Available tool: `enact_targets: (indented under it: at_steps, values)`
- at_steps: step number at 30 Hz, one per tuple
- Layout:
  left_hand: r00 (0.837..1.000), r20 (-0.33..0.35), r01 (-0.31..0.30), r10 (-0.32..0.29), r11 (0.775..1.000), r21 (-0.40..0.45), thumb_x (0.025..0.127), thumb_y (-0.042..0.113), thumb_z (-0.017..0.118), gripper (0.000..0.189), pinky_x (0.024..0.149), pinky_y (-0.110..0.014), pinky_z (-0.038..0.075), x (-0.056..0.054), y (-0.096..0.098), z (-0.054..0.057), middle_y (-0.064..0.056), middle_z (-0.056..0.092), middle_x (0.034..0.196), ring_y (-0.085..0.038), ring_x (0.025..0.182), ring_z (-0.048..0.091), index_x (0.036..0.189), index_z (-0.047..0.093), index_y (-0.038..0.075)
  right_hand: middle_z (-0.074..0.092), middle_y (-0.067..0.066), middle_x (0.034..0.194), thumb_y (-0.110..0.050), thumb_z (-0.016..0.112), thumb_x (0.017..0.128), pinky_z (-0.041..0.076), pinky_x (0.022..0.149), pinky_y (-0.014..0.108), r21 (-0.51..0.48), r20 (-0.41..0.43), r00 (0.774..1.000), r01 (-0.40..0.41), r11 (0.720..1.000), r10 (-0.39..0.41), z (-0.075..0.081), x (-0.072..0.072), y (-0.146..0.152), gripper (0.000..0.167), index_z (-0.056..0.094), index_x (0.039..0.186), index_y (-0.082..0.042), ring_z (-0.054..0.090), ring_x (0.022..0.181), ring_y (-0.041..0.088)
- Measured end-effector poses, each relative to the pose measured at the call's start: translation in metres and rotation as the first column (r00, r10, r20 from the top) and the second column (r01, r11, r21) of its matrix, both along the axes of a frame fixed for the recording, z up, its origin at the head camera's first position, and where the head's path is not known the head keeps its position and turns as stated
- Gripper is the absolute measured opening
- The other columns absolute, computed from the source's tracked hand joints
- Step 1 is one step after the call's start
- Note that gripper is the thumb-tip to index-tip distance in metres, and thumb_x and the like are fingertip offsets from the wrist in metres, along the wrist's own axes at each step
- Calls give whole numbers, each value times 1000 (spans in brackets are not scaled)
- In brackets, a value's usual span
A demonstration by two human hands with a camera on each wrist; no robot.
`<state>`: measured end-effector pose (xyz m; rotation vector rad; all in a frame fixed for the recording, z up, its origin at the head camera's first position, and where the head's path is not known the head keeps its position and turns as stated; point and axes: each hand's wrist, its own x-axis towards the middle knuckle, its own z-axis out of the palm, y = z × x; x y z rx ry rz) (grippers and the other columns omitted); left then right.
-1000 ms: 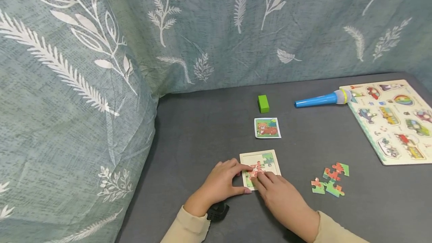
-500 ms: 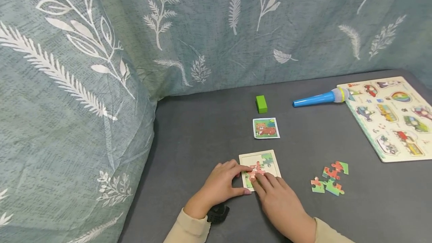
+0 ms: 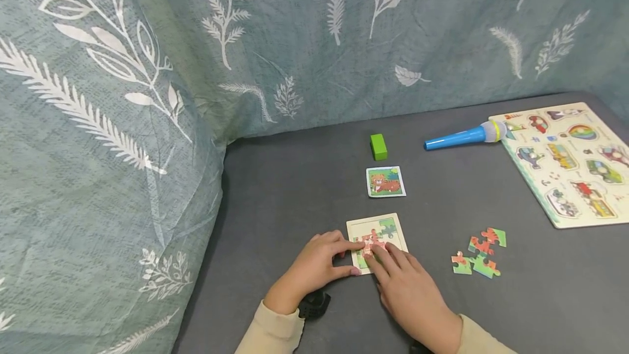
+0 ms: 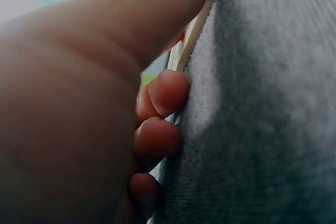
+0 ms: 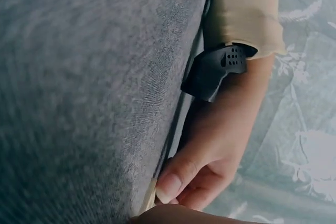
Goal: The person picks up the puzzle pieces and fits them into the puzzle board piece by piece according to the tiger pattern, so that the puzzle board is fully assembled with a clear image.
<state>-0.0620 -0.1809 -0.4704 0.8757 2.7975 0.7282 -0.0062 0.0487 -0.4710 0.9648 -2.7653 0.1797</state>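
A small square wooden puzzle board lies on the dark table, partly filled with red and green pieces. My left hand grips its left side, the index fingertip on the red pieces and the thumb at the near edge. In the left wrist view the other fingers curl beside the board's edge. My right hand rests its fingertips on the red puzzle piece area, which they partly cover. Several loose puzzle pieces lie to the right. Behind the board is a tiger picture card.
A green block stands behind the card. Farther right, a blue toy microphone touches or overlaps a large picture board. A leaf-patterned curtain borders the table at the back and left.
The head view has shifted slightly. Both hands stay at the puzzle board, with the right fingertips still on the red pieces; the left thumb has slid slightly left along the near edge.
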Motion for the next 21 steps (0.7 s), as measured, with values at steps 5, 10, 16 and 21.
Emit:
enact_targets:
  at_steps: [5,10,16,21]
  values:
    - [1000,-2,0,0,1000,-8,85,36,86,54,72,-30,32,0,-1,1,11,47,83,-4,69,39,137,73,26,60,12,141,-28,85,87,50,99,46,26,0,1000,-8,1000,8,1,0,0,57,68,138,-10,56,127,33]
    - [1000,-8,-3,3,1000,-10,86,36,87,53,72,-30,32,0,-1,1,11,46,82,-5,70,39,136,73,27,62,10,143,-29,84,89,47,106,45,26,41,999,-12,1000,10,6,0,2,57,67,140,-9,56,132,30]
    - [1000,-17,2,-2,1000,-29,86,37,86,52,72,-30,31,0,-1,1,11,45,82,-5,70,39,136,73,27,57,15,146,-28,84,89,48,104,50,-17,88,995,38,999,-36,3,3,4,55,68,139,-9,53,135,35]
    - [1000,1,3,-3,999,-40,87,38,86,52,73,-31,32,1,0,2,11,46,83,-6,70,40,136,73,28,59,16,143,-27,86,87,48,103,51,-30,71,997,43,999,-41,2,3,8,55,70,137,-13,55,130,35]
